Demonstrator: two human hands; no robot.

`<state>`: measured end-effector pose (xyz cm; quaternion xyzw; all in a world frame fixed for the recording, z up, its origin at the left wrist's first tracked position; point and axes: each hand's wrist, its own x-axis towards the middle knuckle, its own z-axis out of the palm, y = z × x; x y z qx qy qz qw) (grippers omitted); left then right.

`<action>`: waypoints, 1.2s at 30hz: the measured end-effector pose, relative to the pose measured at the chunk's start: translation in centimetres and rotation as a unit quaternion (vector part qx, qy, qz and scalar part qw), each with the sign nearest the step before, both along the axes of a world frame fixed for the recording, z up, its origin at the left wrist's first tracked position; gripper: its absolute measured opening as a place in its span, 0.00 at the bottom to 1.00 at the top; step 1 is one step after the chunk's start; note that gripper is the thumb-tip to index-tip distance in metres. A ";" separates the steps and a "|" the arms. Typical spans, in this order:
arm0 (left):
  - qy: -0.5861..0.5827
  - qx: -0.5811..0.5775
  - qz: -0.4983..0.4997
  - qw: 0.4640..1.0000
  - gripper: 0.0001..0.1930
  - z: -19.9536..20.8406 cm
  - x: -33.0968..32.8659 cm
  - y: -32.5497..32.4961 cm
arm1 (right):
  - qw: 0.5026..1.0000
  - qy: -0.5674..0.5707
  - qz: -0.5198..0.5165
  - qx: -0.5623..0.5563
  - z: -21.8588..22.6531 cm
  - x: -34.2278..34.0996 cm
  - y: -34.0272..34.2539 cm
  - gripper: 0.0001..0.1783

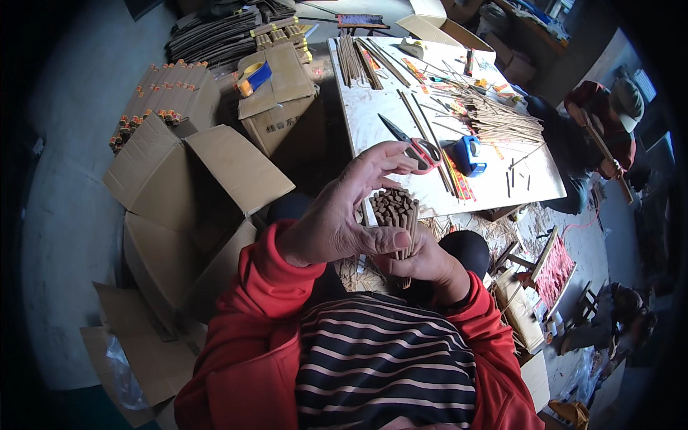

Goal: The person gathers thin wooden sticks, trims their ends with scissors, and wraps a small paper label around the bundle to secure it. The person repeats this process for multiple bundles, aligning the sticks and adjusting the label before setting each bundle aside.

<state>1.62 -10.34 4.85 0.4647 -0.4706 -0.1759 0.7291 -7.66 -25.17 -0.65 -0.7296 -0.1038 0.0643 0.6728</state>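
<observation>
A bundle of thin brown incense-like sticks stands nearly upright in front of my chest, its cut ends facing up. My right hand wraps round its lower part and grips it. My left hand curves beside the bundle's left side, fingers raised and apart, the thumb lying across the near side of the sticks. Just beyond my left fingertips, scissors with red handles lie on the white table, blades pointing away to the left.
Loose sticks and a blue tape dispenser lie on the table. An open cardboard box is at my left, near stacked wrapped bundles. Another tape dispenser sits on a closed carton. A person sits at the far right.
</observation>
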 end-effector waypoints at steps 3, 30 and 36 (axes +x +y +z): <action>0.145 -0.025 -0.219 0.965 0.19 0.0 1.0 -0.5 | 0.993 0.097 0.065 0.017 2.1 0.7 0.3 0.19; 0.196 -0.083 0.099 0.972 0.07 0.4 2.4 -2.7 | 0.993 0.055 -0.101 -0.039 2.4 2.6 1.1 0.14; 0.176 -0.036 0.202 0.963 0.11 1.2 1.5 -3.0 | 0.982 -0.046 -0.151 -0.100 1.6 2.8 1.3 0.14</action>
